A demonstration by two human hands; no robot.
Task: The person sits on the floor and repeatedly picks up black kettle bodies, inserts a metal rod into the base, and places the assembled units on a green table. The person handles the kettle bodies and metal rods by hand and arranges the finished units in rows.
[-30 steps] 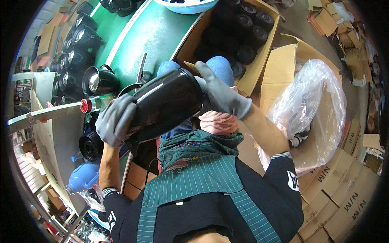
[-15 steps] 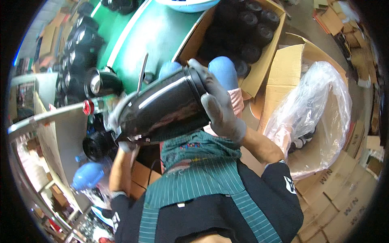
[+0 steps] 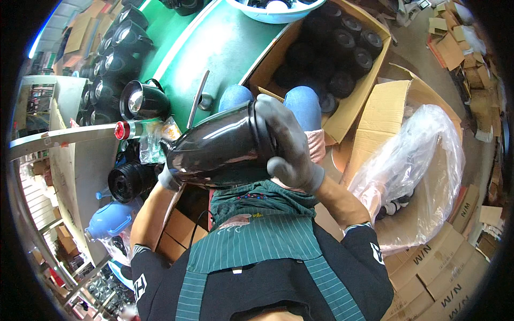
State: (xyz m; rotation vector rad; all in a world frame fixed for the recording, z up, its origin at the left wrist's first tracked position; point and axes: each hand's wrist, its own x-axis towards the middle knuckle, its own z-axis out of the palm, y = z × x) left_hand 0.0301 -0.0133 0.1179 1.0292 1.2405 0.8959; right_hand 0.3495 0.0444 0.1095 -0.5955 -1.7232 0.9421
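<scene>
A glossy black tapered plastic housing (image 3: 219, 150) lies slanted across my lap, held between both hands. My right hand (image 3: 289, 144), in a grey glove, wraps round its ribbed collar end, with the thumb on the near side. At the opposite end my left hand (image 3: 169, 177), also gloved, supports the housing; most of its fingers are hidden behind it. A clear bottle with a red cap (image 3: 123, 130) and a small plastic bag (image 3: 152, 145) lie just beyond my left hand.
Similar black housings (image 3: 140, 100) stand along the green table (image 3: 214, 43) at left. A blue basin (image 3: 267, 13) sits at the far edge. A carton (image 3: 348, 115) holds round black parts; another carton (image 3: 377, 115) has a plastic liner. A blue jug (image 3: 110, 219) is at left.
The housing has turned slightly, and its left end no longer shows the glove fingers along its upper side. My left hand has shifted lower round that end. The view has shifted a little.
</scene>
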